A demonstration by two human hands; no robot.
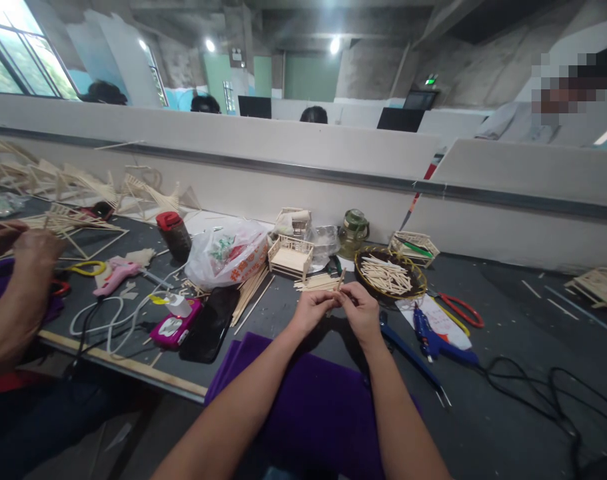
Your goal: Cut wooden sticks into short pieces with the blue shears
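My left hand (313, 310) and my right hand (360, 308) meet above the dark tabletop, fingers pinched together. A short thin wooden stick (342, 277) pokes up between the fingertips, and both hands seem to grip it; its lower part is hidden. Just beyond lie loose wooden strips (319, 283) and a small wooden bench-like model (290, 257) with a railing. To the right of my hands, a round woven basket (422, 288) holds many short sticks (387, 275). Purple cloth (318, 400) lies under my forearms.
At right are a blue glue gun (426, 333), blue tweezers (418, 360), red-handled pliers (463, 310) and black cable (533, 393). At left are a phone (210, 327), pink power socket (176, 327), plastic bag (228, 253) and bottle (174, 237). A co-worker's hand (36, 253) is at far left.
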